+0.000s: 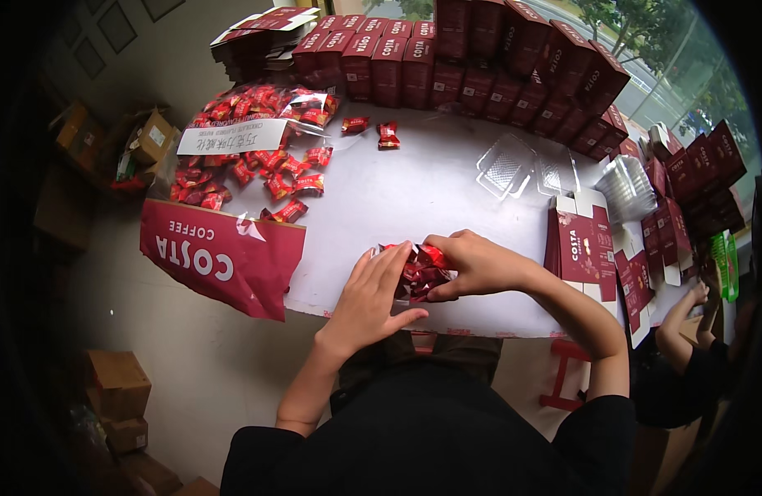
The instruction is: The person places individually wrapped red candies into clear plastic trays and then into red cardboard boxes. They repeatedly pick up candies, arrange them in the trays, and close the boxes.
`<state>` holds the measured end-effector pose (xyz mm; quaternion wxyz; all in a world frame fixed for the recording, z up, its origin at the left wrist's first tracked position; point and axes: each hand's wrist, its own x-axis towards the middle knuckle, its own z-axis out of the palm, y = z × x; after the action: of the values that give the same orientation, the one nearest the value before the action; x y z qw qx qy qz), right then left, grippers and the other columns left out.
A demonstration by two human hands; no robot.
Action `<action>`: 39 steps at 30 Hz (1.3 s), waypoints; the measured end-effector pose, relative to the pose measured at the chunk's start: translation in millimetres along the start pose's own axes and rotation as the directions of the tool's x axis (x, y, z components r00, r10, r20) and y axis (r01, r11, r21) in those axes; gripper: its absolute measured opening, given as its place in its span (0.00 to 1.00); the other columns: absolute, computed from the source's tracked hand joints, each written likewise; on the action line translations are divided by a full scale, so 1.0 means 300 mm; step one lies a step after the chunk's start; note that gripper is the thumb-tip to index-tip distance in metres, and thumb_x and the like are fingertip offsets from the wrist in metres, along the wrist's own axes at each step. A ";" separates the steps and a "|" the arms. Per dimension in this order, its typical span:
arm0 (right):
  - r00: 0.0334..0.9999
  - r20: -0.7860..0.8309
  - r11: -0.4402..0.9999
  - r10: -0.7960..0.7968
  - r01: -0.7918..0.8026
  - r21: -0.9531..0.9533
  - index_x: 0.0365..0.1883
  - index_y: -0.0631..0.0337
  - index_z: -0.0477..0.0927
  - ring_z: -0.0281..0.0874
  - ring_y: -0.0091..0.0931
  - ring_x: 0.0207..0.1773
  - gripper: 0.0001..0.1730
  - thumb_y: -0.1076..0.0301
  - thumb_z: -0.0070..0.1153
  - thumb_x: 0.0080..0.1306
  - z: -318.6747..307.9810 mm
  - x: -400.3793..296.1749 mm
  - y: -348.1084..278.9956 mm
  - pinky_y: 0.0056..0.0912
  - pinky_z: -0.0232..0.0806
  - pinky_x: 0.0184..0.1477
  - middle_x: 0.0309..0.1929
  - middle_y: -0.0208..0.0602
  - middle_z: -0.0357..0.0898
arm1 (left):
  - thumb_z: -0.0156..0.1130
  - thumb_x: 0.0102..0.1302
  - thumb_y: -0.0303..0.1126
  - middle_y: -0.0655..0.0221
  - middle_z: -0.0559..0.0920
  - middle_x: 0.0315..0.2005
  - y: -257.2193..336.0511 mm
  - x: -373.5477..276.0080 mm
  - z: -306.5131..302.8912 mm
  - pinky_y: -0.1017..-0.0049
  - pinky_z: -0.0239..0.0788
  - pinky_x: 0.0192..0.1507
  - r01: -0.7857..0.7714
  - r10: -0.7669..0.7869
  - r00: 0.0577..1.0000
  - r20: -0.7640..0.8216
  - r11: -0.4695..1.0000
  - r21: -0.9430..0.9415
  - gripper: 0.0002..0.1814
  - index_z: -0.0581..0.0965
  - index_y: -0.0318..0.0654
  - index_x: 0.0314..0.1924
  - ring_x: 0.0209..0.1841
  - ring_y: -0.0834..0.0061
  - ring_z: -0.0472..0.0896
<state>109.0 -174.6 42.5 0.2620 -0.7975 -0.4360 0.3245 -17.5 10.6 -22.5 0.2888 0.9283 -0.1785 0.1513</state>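
Observation:
In front of me at the table's near edge, a heap of red wrapped sweets (pixel 423 273) sits between my hands, with bits of clear plastic showing around it. My left hand (pixel 372 297) lies along the heap's left side, fingers straight and thumb held apart. From the right, my right hand (pixel 483 263) curls its thumb and fingers around the heap's edge, touching the sweets. What lies beneath the heap is mostly hidden. A large opened Costa bag (pixel 223 257) spills more wrapped sweets (pixel 275 167) onto the table to the left. Two loose sweets (pixel 388 135) lie farther back.
Maroon cartons (pixel 390 65) stand stacked along the table's back by the window. Clear plastic trays (pixel 505 167) lie at right, near nested trays (pixel 626 189) and flattened cartons (pixel 579 242). Another person's arm (pixel 678 332) shows at far right. Cardboard boxes (pixel 117 384) sit on the floor.

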 end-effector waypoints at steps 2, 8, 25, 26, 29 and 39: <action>0.975 -0.159 0.985 -0.156 0.141 -0.102 0.42 0.65 0.74 0.80 0.41 0.36 0.26 0.57 0.68 0.53 0.032 -0.017 0.045 0.39 0.71 0.43 0.28 0.45 0.81 | 0.68 0.58 0.49 0.54 0.68 0.64 -0.003 0.002 0.015 0.52 0.55 0.68 0.018 -0.018 1.000 0.012 1.000 0.019 0.51 0.53 0.33 0.72 0.65 0.57 0.68; 0.989 -0.140 0.963 -0.057 0.091 0.252 0.43 0.66 0.72 0.79 0.37 0.34 0.26 0.58 0.69 0.55 -0.021 -0.051 0.053 0.36 0.69 0.41 0.28 0.47 0.80 | 0.72 0.55 0.41 0.52 0.69 0.62 -0.011 -0.001 0.016 0.51 0.56 0.67 0.003 -0.004 1.000 0.026 0.999 0.032 0.51 0.54 0.34 0.72 0.63 0.52 0.69; 0.993 0.094 0.989 0.065 -0.052 -0.135 0.43 0.60 0.73 0.75 0.43 0.47 0.24 0.53 0.66 0.57 -0.026 0.033 0.022 0.46 0.62 0.60 0.29 0.42 0.81 | 0.67 0.59 0.49 0.56 0.65 0.67 0.004 0.001 0.000 0.55 0.52 0.68 0.034 -0.043 0.995 0.095 0.995 0.090 0.39 0.67 0.31 0.62 0.64 0.60 0.68; 0.994 0.095 0.989 0.047 -0.033 -0.143 0.45 0.59 0.73 0.71 0.45 0.51 0.25 0.54 0.66 0.57 -0.018 0.038 0.042 0.46 0.65 0.51 0.32 0.45 0.81 | 0.67 0.60 0.50 0.56 0.65 0.67 0.003 0.000 0.002 0.54 0.51 0.69 0.052 -0.054 0.996 0.070 0.998 0.035 0.40 0.65 0.31 0.64 0.64 0.60 0.68; 0.989 0.113 0.987 0.093 -0.077 -0.141 0.45 0.61 0.74 0.75 0.45 0.47 0.24 0.55 0.64 0.58 -0.025 0.042 0.021 0.47 0.65 0.52 0.32 0.45 0.81 | 0.63 0.63 0.52 0.54 0.66 0.66 -0.022 -0.001 0.016 0.52 0.47 0.70 0.076 -0.078 0.997 -0.011 0.993 -0.093 0.41 0.61 0.32 0.67 0.64 0.59 0.69; 0.995 -0.084 0.993 -0.053 0.043 -0.112 0.58 0.71 0.61 0.79 0.45 0.45 0.34 0.60 0.57 0.59 0.063 -0.002 0.037 0.66 0.51 0.68 0.37 0.50 0.81 | 0.55 0.70 0.38 0.56 0.73 0.59 0.006 0.108 0.005 0.52 0.48 0.69 0.037 -0.036 0.999 0.018 0.999 -0.027 0.30 0.61 0.38 0.68 0.61 0.56 0.70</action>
<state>100.5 -177.9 22.7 0.2439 -0.8134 -0.4606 0.2585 10.8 0.6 -10.4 0.3026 0.9287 -0.1660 0.1355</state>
